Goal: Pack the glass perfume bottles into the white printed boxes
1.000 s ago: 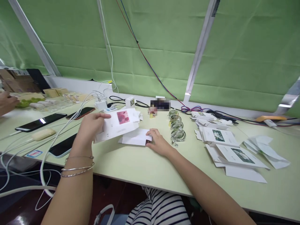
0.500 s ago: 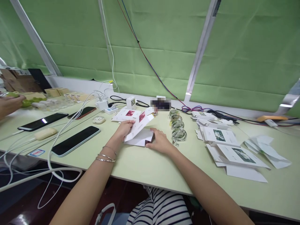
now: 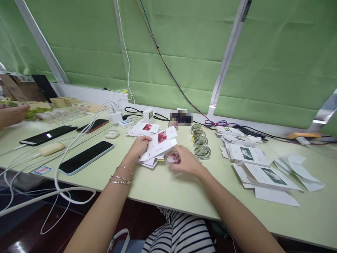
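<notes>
My left hand (image 3: 140,147) pinches a flat white printed carton (image 3: 162,138) with a red flower picture, thumb on top. Just right of it, my right hand (image 3: 187,161) is closed around a clear round jar (image 3: 173,158) with something reddish inside. The jar is partly covered by my fingers and touches or nearly touches the carton's lower edge. A yellow strip shows beside it. Behind my left hand lie other white cartons (image 3: 144,128) with a red picture. Beyond my right hand stands a row of clear round containers (image 3: 202,152) with greenish contents.
Flattened white cartons with green pictures (image 3: 265,175) and crumpled white paper (image 3: 300,172) lie at right. Phones (image 3: 85,158), white cables (image 3: 76,140) and an earphone case (image 3: 112,134) are at left. Another person's hand (image 3: 13,114) is at far left. Cables run along the back.
The carton in my left hand has swung down flatter to the right. My right hand, earlier at the carton's lower flap, now shows a clear jar in its grasp.
</notes>
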A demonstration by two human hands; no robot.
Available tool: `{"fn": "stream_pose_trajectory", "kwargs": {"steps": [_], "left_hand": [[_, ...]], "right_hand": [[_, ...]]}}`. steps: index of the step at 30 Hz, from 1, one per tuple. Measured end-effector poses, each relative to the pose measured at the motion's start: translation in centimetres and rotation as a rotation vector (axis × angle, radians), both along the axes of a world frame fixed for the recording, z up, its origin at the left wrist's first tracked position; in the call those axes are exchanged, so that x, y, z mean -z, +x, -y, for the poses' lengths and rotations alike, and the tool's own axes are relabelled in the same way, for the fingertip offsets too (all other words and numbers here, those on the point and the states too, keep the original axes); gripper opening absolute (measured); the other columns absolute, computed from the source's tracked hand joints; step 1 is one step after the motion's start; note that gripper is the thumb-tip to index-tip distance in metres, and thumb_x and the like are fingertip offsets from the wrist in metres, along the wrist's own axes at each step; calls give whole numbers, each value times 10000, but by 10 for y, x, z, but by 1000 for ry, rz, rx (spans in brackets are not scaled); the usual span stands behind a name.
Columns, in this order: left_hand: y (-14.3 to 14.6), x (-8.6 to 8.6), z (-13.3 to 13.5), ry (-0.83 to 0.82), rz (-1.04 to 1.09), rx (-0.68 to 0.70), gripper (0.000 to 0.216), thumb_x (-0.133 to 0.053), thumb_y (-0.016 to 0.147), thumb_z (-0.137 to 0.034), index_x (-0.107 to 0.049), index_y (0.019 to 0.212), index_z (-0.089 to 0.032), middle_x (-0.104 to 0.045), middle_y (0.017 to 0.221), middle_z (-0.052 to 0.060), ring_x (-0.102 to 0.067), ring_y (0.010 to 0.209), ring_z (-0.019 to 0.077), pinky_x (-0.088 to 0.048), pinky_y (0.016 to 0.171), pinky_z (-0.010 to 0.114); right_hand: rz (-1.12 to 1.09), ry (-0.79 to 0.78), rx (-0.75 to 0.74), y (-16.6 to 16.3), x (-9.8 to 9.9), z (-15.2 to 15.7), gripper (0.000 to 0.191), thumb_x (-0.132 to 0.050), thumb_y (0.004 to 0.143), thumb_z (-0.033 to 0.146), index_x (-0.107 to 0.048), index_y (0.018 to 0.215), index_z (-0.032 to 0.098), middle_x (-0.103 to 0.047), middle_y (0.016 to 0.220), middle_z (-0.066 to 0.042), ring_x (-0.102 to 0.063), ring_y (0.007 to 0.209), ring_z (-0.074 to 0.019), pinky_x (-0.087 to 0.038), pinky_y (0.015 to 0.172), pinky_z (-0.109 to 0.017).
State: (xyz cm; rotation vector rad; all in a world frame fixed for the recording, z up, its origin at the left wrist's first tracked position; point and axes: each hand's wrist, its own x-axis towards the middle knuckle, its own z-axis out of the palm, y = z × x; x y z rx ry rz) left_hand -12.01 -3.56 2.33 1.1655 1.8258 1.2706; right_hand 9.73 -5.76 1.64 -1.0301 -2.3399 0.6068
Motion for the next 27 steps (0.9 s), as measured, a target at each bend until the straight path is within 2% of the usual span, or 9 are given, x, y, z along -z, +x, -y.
{"fn": "stream_pose_trajectory", "kwargs": {"steps": [3, 9, 12, 14, 17, 19, 22, 25, 27], "left_hand": [[-12, -5, 7, -13, -133, -24, 196, -445, 665, -116, -589, 782, -178, -475, 518, -35, -342, 389, 100, -246, 399, 206], [-54, -28, 25, 63, -474, -162, 190, -423, 683, -125, -578, 763, -198, -574, 675, 22, -513, 587, 183, -371, 534, 271], [-65, -38, 28, -109, -718, -77, 160, -499, 643, -114, -614, 693, -213, -610, 717, 62, -569, 746, 281, -411, 712, 409], [-60, -39, 28, -160, -917, -99, 178, -523, 636, -90, -642, 688, -212, -634, 848, 110, -531, 951, 365, -345, 844, 532], [-43, -28, 25, -1, -1141, -131, 301, -463, 729, -116, -650, 945, -209, -529, 1229, 140, -341, 1228, 379, -207, 984, 575], [-31, -13, 22, 37, -1138, 39, 399, -375, 827, -221, -531, 1193, -222, -410, 1377, 111, -273, 1303, 324, -189, 1029, 536], [-16, 10, 17, -196, -1038, 356, 534, -256, 878, -431, -347, 1362, -224, -326, 1445, 82, -193, 1353, 311, -152, 1042, 563], [-9, 26, 9, -346, -1044, 370, 601, -200, 878, -475, -285, 1398, -184, -199, 1491, 90, -110, 1372, 324, -145, 1034, 584], [-8, 31, 1, -349, -1076, 340, 607, -193, 882, -466, -272, 1402, -162, -187, 1492, 109, -110, 1370, 333, -173, 1020, 587]], "right_hand": [[-206, 38, 22, 12, -11, -1, 459, -586, 610, 268, -561, 1065, 223, -541, 1007, -58, -518, 913, -229, -407, 831, -378], [-997, -25, 55, 11, -7, -10, 476, -518, 664, 393, -496, 1103, 210, -580, 980, -49, -555, 882, -214, -441, 768, -359], [-1149, -75, 75, 6, -4, -11, 469, -525, 646, 376, -504, 1085, 214, -577, 951, -38, -552, 859, -197, -444, 747, -344], [-1178, -112, 94, 5, -3, -11, 471, -549, 625, 356, -514, 1074, 217, -576, 948, -33, -552, 866, -193, -442, 760, -343], [-1230, -212, 120, 3, -2, -12, 472, -572, 600, 315, -515, 1059, 225, -584, 956, -27, -559, 848, -181, -449, 770, -345], [-1316, -328, 96, 2, -2, -12, 486, -569, 585, 282, -495, 1064, 245, -587, 964, -11, -577, 823, -169, -461, 776, -352], [-1438, -594, -21, 0, -3, -9, 455, -579, 570, 280, -492, 1016, 253, -601, 921, 9, -618, 817, -181, -471, 825, -393], [-1423, -832, -84, -5, -3, -5, 373, -639, 590, 359, -522, 920, 233, -615, 834, 6, -634, 824, -202, -469, 852, -410], [-1364, -889, -74, -9, -1, -3, 396, -700, 571, 350, -528, 911, 243, -606, 792, 22, -631, 818, -185, -472, 840, -376]]}}
